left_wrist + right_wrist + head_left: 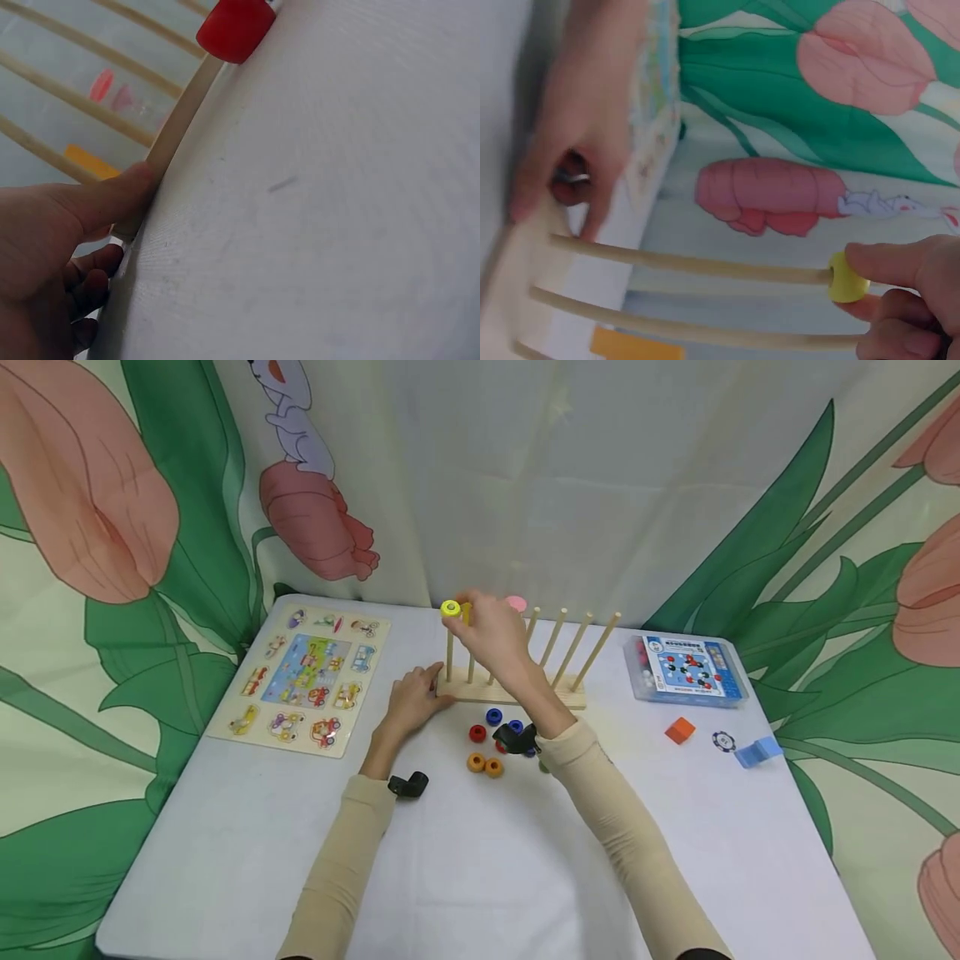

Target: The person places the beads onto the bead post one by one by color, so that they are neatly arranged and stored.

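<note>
At the top of the leftmost peg (450, 652) of a wooden peg rack, my right hand (495, 635) pinches a yellow bead (846, 277) between thumb and fingers. In the right wrist view, the peg's tip end meets the bead's hole. My left hand (416, 697) grips the left end of the rack's wooden base (551, 693), thumb along its front edge (142, 180). Several beads lie in front of the base: blue (493, 717), red (477, 733) and orange (476, 762). A green bead (544, 767) is mostly hidden by my right sleeve.
To the left lies a picture puzzle board (345, 685). On the right are a boxed molecule kit (686, 672), an orange block (680, 731), a poker chip (723, 742) and a blue block (759, 752). A pink round thing (516, 603) shows behind the rack, before the curtain.
</note>
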Action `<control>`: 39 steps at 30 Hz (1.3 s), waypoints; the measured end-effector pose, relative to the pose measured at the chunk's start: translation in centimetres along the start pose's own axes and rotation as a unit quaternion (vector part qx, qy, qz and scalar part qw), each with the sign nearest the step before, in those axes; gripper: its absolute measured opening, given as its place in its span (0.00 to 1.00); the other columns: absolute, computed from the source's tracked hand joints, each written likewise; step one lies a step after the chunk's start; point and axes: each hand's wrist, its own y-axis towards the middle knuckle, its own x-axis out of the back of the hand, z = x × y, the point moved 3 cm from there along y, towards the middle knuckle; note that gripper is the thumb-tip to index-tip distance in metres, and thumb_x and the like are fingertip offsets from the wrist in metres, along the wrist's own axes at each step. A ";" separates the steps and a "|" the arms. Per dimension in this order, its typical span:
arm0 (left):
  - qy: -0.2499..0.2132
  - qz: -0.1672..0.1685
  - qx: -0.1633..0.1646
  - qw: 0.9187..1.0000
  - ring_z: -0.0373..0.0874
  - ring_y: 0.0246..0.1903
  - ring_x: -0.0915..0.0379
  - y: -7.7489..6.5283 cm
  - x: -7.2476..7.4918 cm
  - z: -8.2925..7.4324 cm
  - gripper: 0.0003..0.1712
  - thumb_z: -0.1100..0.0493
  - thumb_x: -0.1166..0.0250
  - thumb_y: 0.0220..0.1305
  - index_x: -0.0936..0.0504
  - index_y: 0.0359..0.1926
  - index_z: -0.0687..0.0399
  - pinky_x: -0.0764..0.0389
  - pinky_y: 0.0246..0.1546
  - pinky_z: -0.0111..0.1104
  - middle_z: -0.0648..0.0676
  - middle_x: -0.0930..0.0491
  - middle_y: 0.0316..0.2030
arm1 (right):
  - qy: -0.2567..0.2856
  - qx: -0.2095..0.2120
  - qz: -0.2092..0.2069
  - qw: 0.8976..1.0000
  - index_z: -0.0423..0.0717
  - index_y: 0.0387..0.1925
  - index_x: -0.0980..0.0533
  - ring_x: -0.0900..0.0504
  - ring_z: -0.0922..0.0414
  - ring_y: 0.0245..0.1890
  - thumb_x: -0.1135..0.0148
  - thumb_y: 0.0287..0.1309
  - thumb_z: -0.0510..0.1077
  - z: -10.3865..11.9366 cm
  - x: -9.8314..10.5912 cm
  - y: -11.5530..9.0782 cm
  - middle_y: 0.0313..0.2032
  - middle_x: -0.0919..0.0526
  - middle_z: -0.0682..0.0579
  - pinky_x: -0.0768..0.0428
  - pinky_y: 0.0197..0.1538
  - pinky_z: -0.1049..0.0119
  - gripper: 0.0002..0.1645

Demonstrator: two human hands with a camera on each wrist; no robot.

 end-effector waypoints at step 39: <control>-0.011 -0.001 0.012 1.000 0.48 0.35 0.37 -0.3 -0.4 0.0 0.45 0.40 0.34 0.57 0.38 0.70 0.54 0.37 0.39 0.41 0.53 0.31 0.35 | 0.112 -0.024 -0.096 0.989 0.42 0.50 0.23 0.41 0.59 0.10 0.41 0.63 0.54 -6.8 1.0 -9.0 0.11 0.37 0.55 0.44 0.15 0.67 0.23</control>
